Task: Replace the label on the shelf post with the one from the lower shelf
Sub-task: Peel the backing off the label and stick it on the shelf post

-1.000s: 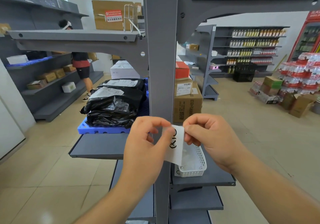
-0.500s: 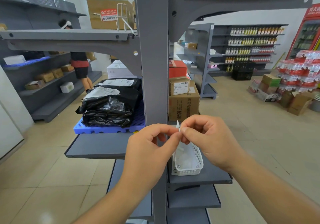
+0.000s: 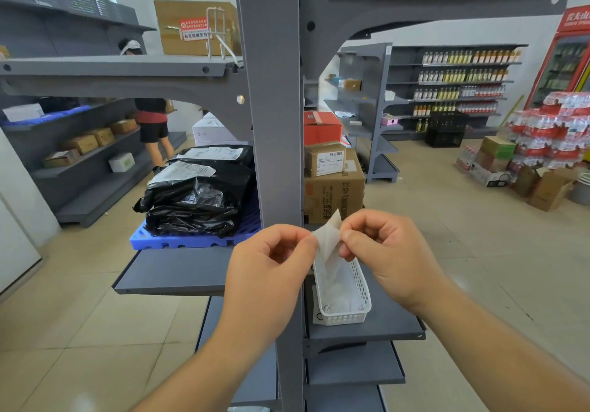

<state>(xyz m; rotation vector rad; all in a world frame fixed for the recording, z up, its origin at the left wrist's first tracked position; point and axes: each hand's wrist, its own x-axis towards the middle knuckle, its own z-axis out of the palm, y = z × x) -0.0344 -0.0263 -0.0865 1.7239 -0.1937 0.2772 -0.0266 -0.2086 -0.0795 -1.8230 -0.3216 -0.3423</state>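
Both hands pinch the small white paper label (image 3: 327,237) in front of the grey metal shelf post (image 3: 274,124), above the white plastic mesh basket (image 3: 357,296): left hand (image 3: 271,271) grip on one edge, right hand (image 3: 386,252) grip on the other, prob. splitting backing from sticker.

Left hand (image 3: 268,261) and right hand (image 3: 386,252) pinch a white label (image 3: 327,236) before the shelf post (image 3: 276,108).

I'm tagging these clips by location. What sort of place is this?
Probably a small shop or its stockroom. Grey metal shelving stands in rows, the far shelves hold rows of bottles, shrink-wrapped bottle packs are stacked on the floor, and cardboard boxes and black parcel bags wait nearby.
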